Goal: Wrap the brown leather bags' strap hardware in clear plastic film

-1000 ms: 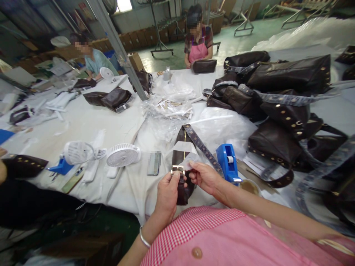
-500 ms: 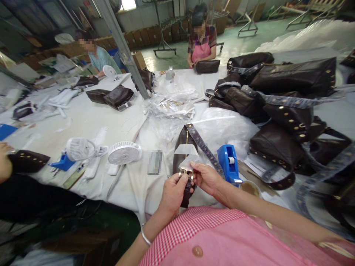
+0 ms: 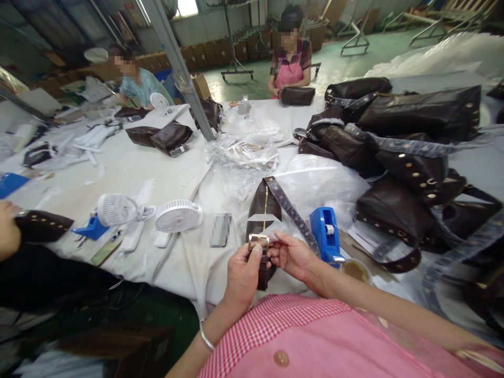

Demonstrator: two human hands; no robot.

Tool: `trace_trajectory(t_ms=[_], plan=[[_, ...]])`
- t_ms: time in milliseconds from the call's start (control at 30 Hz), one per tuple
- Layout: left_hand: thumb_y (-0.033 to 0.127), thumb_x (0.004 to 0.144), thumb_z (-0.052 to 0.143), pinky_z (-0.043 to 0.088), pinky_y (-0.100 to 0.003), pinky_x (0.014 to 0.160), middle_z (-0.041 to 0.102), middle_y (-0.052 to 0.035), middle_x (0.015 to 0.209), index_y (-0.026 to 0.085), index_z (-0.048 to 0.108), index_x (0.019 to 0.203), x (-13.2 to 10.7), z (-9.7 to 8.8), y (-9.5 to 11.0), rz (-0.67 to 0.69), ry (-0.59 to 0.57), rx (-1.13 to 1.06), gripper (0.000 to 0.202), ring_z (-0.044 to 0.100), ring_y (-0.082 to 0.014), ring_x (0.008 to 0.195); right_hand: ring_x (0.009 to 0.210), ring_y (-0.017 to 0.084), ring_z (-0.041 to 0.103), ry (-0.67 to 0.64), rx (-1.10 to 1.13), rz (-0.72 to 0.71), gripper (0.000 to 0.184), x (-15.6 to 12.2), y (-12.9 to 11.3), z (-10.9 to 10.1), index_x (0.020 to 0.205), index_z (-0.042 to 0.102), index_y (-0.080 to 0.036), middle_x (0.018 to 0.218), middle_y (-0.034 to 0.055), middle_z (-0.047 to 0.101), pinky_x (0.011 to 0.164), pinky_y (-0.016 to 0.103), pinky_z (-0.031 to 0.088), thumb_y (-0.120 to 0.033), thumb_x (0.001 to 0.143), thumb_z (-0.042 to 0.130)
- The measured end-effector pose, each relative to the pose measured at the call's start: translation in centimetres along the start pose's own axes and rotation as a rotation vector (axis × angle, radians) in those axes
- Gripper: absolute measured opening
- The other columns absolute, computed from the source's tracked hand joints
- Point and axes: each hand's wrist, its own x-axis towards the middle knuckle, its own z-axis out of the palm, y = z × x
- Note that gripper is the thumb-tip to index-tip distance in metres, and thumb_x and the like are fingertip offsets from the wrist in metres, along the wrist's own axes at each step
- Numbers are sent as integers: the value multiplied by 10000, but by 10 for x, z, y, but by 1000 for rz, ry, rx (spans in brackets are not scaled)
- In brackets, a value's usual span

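Observation:
My left hand (image 3: pixel 242 275) is closed round a dark brown strap just below its gold buckle (image 3: pixel 259 242), holding it upright at the table's near edge. My right hand (image 3: pixel 293 255) pinches a thin clear film or paper at the buckle's right side. Behind the buckle lies a dark brown leather bag (image 3: pixel 263 206) with a studded strap (image 3: pixel 292 214) running across it toward my right wrist. Both hands nearly touch at the buckle.
A blue tape dispenser (image 3: pixel 325 232) stands right of my hands. Two small white fans (image 3: pixel 178 216) sit to the left. A pile of brown bags (image 3: pixel 397 152) fills the right side. Loose plastic wrap (image 3: pixel 244 152) lies mid-table. Two people work at the far side; another person's hand (image 3: pixel 8 231) is at the left edge.
The buckle has risen a little and my left hand has slid up under it. My right fingers have closed in on the film at the buckle.

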Motion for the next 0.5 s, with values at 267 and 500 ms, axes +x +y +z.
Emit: trace_trajectory(t_ms=[267, 500], plan=[[419, 845, 617, 499, -214, 529, 657, 4, 682, 172, 681, 851, -1, 0, 2, 108, -64, 143, 255, 608, -133, 555, 546, 121, 583, -33, -74, -100, 270, -2, 5, 2, 841, 702, -126, 677, 42, 666, 544, 243, 523, -390, 858, 649], [392, 849, 597, 480, -205, 506, 653, 3, 633, 174, 671, 782, -3, 2, 4, 118, -82, 286, 240, 626, -138, 544, 568, 125, 604, 24, -79, -91, 230, -5, 6, 7, 836, 709, -114, 722, 63, 695, 537, 229, 518, -332, 870, 641]])
